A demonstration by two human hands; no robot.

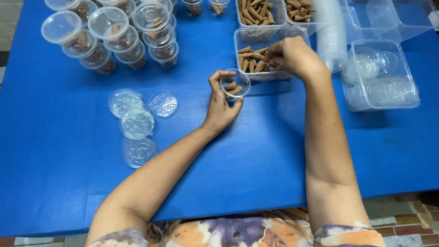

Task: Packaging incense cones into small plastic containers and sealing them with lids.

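My left hand [220, 103] holds a small clear plastic cup [236, 84] tilted on its side over the blue table [256, 151]; a few brown cone-shaped sticks lie inside it. My right hand [292, 56] reaches into a clear rectangular tub [256, 35] of the same brown cones [250, 60], its fingers pinched on some of them at the tub's right side.
Stacked, lidded cups of cones [112, 36] stand at the back left. Several loose clear lids [137, 122] lie on the table at left. More tubs of cones [258, 11] sit behind. A stack of empty cups [331, 36] and a tub of lids [382, 80] are at right.
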